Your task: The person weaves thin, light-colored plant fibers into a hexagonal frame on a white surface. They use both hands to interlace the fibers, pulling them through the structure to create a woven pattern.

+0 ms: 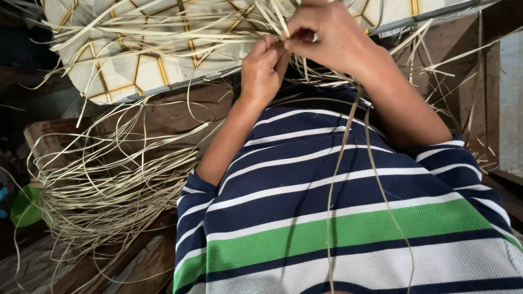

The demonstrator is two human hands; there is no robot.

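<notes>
Hands meet near the top middle of the head view, above a striped shirt [338, 218] that fills the lower right. The left hand [264, 68] is curled narrow, its fingertips pinching thin pale strips [275, 22] where they cross. The right hand [332, 35] is closed beside it, fingers folded in on the same strips, touching the left hand's fingertips. Two long strands [376, 185] hang from the grip and trail down over the shirt, past the bottom edge.

The strips are flat, narrow and straw-coloured, like split cane or reed, dry and matte. They fan out from the hands across a pale woven panel [136, 71] at the top left. That panel is cream, with a pattern of six-sided cells outlined in yellow and dark lines; its lower edge slopes down to the left. I cannot tell whether it is a mat or a patterned board.

Below the panel, at the left, a loose bundle of strips [103, 201] loops and tangles over dark wooden planks [163, 117], rough and brown. A small green object [24, 207] lies at the left edge, partly hidden by the bundle; its kind is unclear. More wood, in upright boards [485, 81], stands at the right edge, with stray strips lying across it.

The shirt is knitted, with navy and white bands and one broad green band.
</notes>
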